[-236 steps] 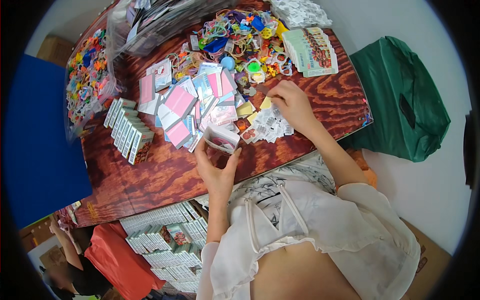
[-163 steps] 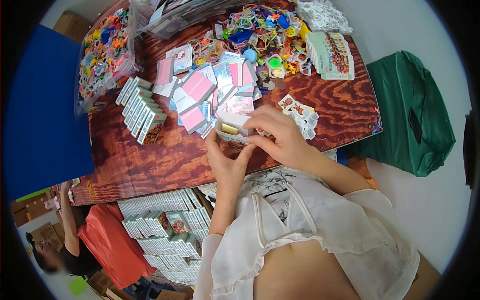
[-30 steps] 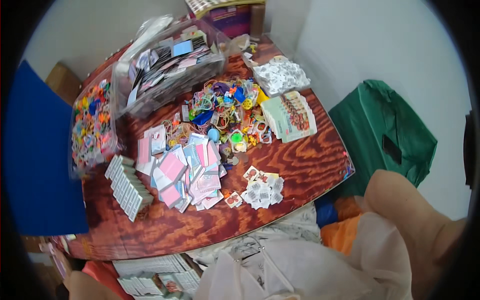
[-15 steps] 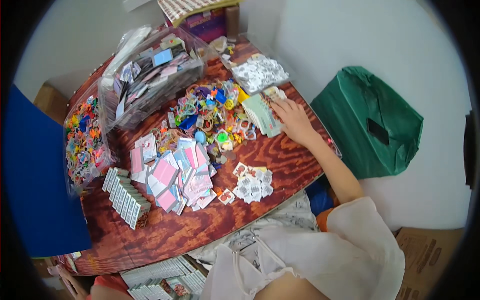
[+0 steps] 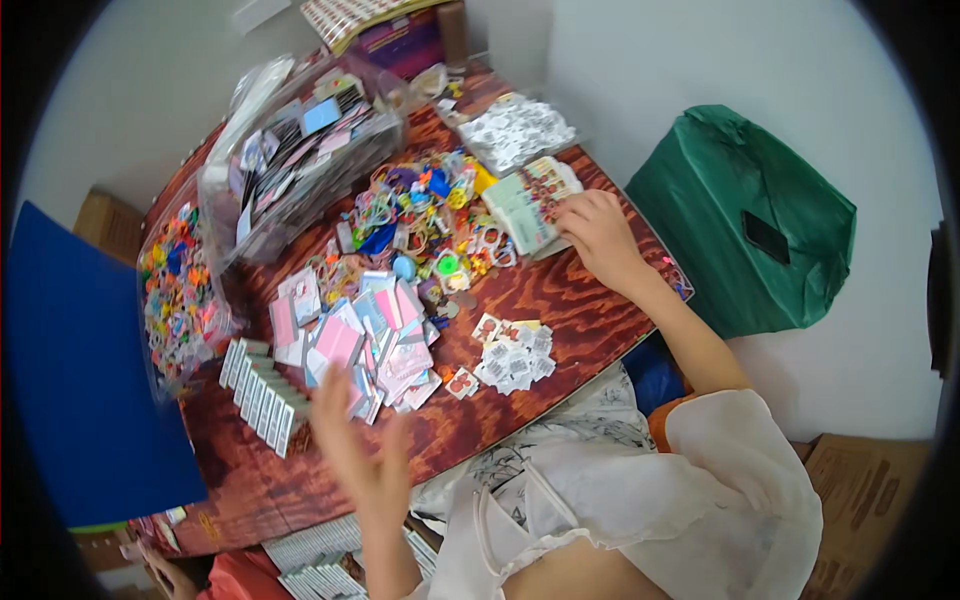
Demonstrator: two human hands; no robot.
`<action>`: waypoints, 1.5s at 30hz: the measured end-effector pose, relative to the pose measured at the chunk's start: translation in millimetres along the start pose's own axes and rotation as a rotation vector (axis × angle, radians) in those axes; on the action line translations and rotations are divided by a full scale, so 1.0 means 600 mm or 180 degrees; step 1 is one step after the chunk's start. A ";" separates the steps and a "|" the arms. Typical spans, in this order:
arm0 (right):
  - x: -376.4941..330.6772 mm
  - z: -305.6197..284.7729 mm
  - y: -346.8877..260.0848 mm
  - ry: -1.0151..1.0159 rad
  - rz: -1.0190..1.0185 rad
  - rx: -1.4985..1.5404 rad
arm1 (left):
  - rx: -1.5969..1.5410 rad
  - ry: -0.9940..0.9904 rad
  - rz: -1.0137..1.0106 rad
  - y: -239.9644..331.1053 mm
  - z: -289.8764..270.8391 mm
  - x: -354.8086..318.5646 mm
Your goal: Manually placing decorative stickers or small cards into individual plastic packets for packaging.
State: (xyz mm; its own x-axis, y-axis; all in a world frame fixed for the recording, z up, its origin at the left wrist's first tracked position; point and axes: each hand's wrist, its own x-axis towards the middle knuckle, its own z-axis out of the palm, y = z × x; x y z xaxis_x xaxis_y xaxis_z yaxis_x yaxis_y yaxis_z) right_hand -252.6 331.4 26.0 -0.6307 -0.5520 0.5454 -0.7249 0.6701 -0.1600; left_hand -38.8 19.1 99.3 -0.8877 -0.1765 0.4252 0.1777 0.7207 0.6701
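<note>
My right hand (image 5: pixel 600 235) is at the table's right side, its fingers closed on the right edge of a pale green, picture-printed stack of flat packets (image 5: pixel 522 212). My left hand (image 5: pixel 362 450), smeared by motion, hangs over the table's front with thumb and fingers apart, holding nothing. Just beyond it lies a heap of pink, white and blue cards (image 5: pixel 400 345). To its left stands a leaning row of small boxes (image 5: pixel 265 400). A pile of small white printed pieces (image 5: pixel 515 360) lies between my hands. Colourful small trinkets and bands (image 5: pixel 420 215) spread left of the packets.
A clear bin of cards (image 5: pixel 310 150) and a bag of tiny colourful toys (image 5: pixel 180 290) stand left. Behind the packets is a bag of white pieces (image 5: pixel 515 130). A green bag (image 5: pixel 750 220) holds a dark phone (image 5: pixel 765 237) on top. Another person's hand (image 5: pixel 170 575) shows lower left.
My left hand has come into view over the table's front. My right hand has shifted to the stack's right edge, and more of the packets' picture side shows. The view has shifted slightly.
</note>
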 end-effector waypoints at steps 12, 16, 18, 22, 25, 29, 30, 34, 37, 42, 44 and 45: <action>-0.006 -0.002 -0.277 -0.0594 -0.1358 0.1612 | -0.3746 -0.2640 -0.2432 -0.080 0.102 -0.053; 0.002 0.016 -0.270 -0.0144 -0.0173 0.2201 | -0.3865 -0.2164 -0.2278 -0.098 0.099 -0.082; 0.000 0.022 -0.272 -0.0553 0.0233 0.3282 | -0.3945 -0.2207 -0.2402 -0.102 0.101 -0.090; -0.004 0.028 -0.277 -0.0429 0.0543 0.3704 | -0.4138 -0.2160 -0.2242 -0.108 0.103 -0.094; -0.002 0.031 -0.274 -0.0762 0.0304 0.3308 | -0.4289 -0.2018 -0.2229 -0.109 0.096 -0.096; 0.004 0.041 -0.275 -0.0766 0.0072 0.3208 | -0.4133 -0.2179 -0.2057 -0.107 0.087 -0.095; 0.006 0.043 -0.272 -0.0852 0.0048 0.3313 | -0.4069 -0.2209 -0.2051 -0.105 0.084 -0.095; 0.010 0.051 -0.274 -0.1177 0.0005 0.3545 | -0.4090 -0.2265 -0.2835 -0.097 0.095 -0.102; 0.011 0.053 -0.274 -0.1201 -0.0158 0.3540 | -0.4373 -0.1914 -0.2490 -0.097 0.114 -0.112; 0.004 0.044 -0.270 -0.1077 0.0609 0.4540 | -0.3913 -0.1051 -0.2678 -0.108 0.114 -0.135; -0.003 0.041 -0.271 -0.1448 0.0677 0.4326 | -0.3926 -0.0905 -0.2636 -0.113 0.117 -0.138; -0.006 0.039 -0.272 -0.1748 0.0718 0.4062 | -0.3893 -0.0905 -0.2609 -0.114 0.120 -0.139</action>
State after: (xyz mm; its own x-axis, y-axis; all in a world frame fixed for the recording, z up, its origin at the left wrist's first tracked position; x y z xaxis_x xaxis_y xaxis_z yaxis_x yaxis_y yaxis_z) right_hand -138.4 212.6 30.6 -0.5770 -0.8138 0.0693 -0.1571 0.0273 -0.9872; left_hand -7.6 33.1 -25.9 -0.9393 -0.0067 -0.3431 -0.2882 -0.5272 0.7994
